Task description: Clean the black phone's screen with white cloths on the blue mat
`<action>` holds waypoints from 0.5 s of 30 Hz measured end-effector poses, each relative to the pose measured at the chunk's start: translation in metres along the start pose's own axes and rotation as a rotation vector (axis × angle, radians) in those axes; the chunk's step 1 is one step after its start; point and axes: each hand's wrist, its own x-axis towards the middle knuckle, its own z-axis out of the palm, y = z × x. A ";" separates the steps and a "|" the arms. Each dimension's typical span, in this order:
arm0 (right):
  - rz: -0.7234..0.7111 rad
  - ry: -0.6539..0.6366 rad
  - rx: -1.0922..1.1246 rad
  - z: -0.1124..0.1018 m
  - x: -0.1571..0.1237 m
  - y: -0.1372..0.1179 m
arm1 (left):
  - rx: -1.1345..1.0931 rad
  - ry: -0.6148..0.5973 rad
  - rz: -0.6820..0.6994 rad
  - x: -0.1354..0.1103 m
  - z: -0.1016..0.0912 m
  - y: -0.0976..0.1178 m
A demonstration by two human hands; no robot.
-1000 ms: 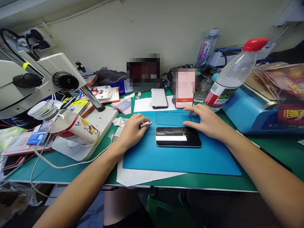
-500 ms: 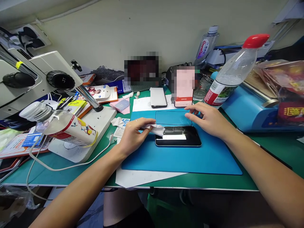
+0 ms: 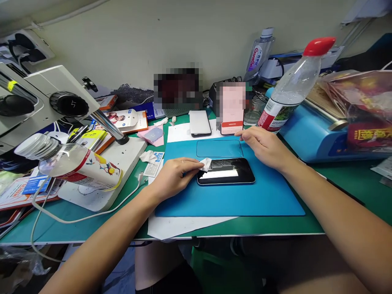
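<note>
Phone (image 3: 245, 173) lies flat; left hand (image 3: 176, 175) — pinching tissue (image 3: 206, 163) — at its corner.

Bright, even light covers the blue mat (image 3: 232, 200), and the black phone (image 3: 226, 171) returns a hard white strip of glare; the space below the table (image 3: 269, 226) is dim. Wide-angle distortion tilts the red-capped bottle (image 3: 288, 96) outward. Coarse pixelation obscures a dark object (image 3: 176, 87) at the rear.

Head view, one: worn on the head, looked forward and down over the near desk (image 3: 269, 225), wall (image 3: 128, 45) beyond.
</note>
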 end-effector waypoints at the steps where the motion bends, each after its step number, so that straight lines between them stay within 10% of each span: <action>1: 0.019 0.005 0.030 0.000 0.000 0.001 | 0.014 -0.042 0.035 0.000 0.000 0.001; 15: 0.042 0.040 0.171 0.004 -0.003 0.006 | 0.313 -0.379 0.104 -0.020 -0.005 0.028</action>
